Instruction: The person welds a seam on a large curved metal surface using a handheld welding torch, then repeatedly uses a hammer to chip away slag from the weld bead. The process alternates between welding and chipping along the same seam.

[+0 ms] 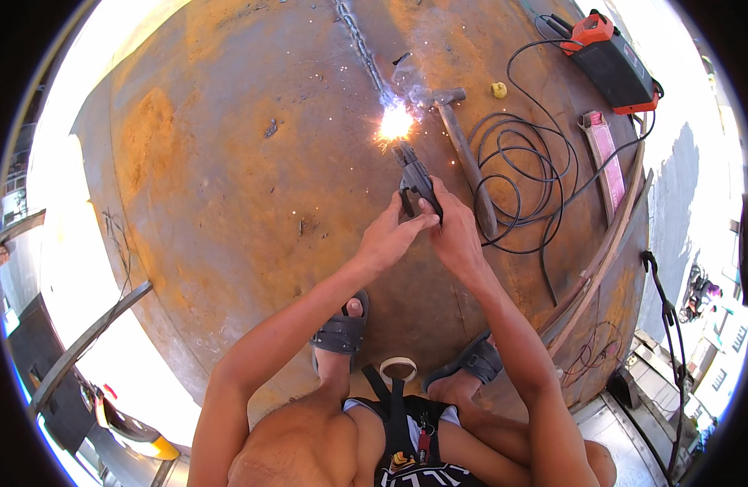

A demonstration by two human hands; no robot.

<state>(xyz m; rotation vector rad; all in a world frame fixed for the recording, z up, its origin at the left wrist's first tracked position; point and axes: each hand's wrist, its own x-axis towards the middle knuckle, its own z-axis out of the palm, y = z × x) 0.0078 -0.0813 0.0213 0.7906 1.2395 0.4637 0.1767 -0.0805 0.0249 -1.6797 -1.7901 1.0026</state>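
Both of my hands are closed around a black welding electrode holder, its jaws pointing away from me. My left hand grips it from the left, the thumb reaching across toward the other hand. My right hand wraps its handle from the right. Just beyond the jaws burns a bright welding arc with orange sparks and some smoke; its glare hides the electrode tip. From the arc a rough weld bead runs away over the rusty steel plate. A hammer lies right of the arc, apart from my hands.
Coiled black cable lies to the right. Beyond it stand a black-and-orange welding machine and an open pink electrode box. A small yellow lump sits near the hammer. A pale ring lies between my sandalled feet.
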